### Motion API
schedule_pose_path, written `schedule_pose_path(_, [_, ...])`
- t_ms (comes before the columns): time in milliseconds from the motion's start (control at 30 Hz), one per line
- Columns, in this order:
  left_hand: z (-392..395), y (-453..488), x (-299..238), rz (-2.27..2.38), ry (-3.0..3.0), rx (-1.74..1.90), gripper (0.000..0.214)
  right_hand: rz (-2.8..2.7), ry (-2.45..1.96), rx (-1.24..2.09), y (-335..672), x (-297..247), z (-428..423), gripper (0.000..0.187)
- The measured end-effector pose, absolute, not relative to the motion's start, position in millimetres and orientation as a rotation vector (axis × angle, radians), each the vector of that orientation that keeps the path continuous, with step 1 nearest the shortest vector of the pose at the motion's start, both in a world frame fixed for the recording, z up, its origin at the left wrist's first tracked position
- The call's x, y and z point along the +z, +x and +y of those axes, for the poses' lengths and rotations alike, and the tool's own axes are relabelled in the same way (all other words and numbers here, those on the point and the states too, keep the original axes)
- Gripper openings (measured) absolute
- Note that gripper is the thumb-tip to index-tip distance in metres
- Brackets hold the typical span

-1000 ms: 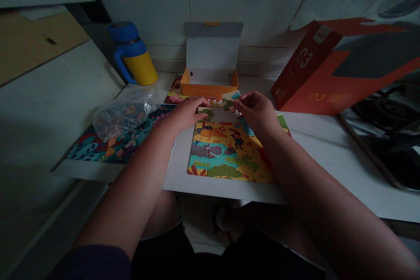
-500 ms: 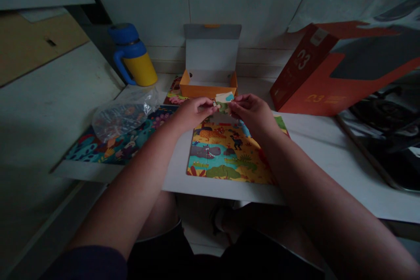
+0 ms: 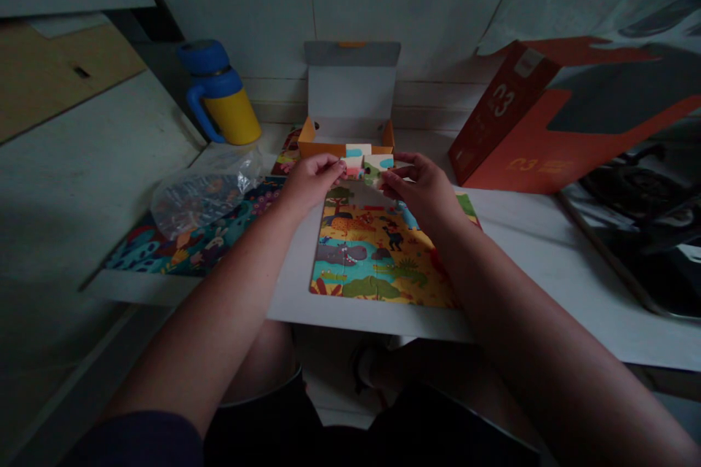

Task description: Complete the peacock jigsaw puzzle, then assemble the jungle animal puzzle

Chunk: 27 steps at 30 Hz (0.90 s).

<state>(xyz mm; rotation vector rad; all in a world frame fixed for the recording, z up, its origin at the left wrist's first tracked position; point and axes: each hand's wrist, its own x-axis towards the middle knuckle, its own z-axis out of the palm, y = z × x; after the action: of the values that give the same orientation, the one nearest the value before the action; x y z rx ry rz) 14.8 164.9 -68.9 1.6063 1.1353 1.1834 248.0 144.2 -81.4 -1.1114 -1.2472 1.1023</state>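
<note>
My left hand (image 3: 307,184) is closed, pinching a pink and cream jigsaw piece (image 3: 353,166) between thumb and fingers. A cream and blue piece (image 3: 358,150) shows just behind it; whether the same hand holds it I cannot tell. Between the fingertips of my right hand (image 3: 426,186) is a green and cream jigsaw piece (image 3: 377,166) with a blue patch. The pieces are side by side above the far edge of a partly assembled animal jigsaw puzzle (image 3: 364,255). Its lower part shows a hippo and a crocodile; my right forearm hides its right side.
An open orange box (image 3: 347,148) stands behind the hands. Leftward, a clear plastic bag (image 3: 194,193) lies on a dark blue puzzle (image 3: 219,241), with a blue and yellow jug (image 3: 230,109) behind. Rightward are a large orange carton (image 3: 526,131) and a stove (image 3: 629,190).
My hands have drawn slightly apart, the left one moving left and up. The stacked pieces are now spread, and a pink and cream piece shows in my left fingers.
</note>
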Motion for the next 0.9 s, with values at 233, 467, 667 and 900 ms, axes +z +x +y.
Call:
schedule_pose_path(233, [167.8,10.2,-67.9,1.223,1.568,1.253,0.017,-1.445,-1.324,1.032,271.7,-86.2,154.4,0.04])
schedule_pose_path(467, [170.7,10.0,-73.2,1.214,1.558,1.244,0.018,-1.808,-1.519,0.798,284.3,-76.4,151.9,0.035])
schedule_pose_path(667, [171.3,9.3,-73.0,1.208,1.557,1.236,0.018,-1.992,-1.555,0.677,282.3,-69.3,147.7,0.033])
schedule_pose_path(900, [170.2,10.2,-72.9,1.196,1.509,1.251,0.015,-2.032,-1.576,0.578,281.6,-78.2,150.0,0.033])
